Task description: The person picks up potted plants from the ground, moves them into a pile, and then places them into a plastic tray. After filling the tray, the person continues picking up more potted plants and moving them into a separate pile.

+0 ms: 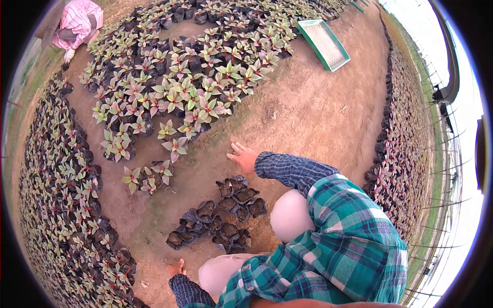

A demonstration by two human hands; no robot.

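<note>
My right hand reaches out low over the bare soil, fingers spread and nothing in them. Beyond it lie the edge plants of a dense block of potted seedlings with green and reddish leaves in black bags. My left hand is near the ground at the lower left, small in view; thumb and fingers look apart, and I see nothing in it. Between my hands and in front of my knees stands a cluster of black plastic nursery bags filled with dark soil, with no plants showing. A few seedlings stand apart just past them.
A green-rimmed tray lies on the dirt path at the upper right. Long rows of bagged seedlings run along the left and the right. A person in a pink shirt bends down at the top left.
</note>
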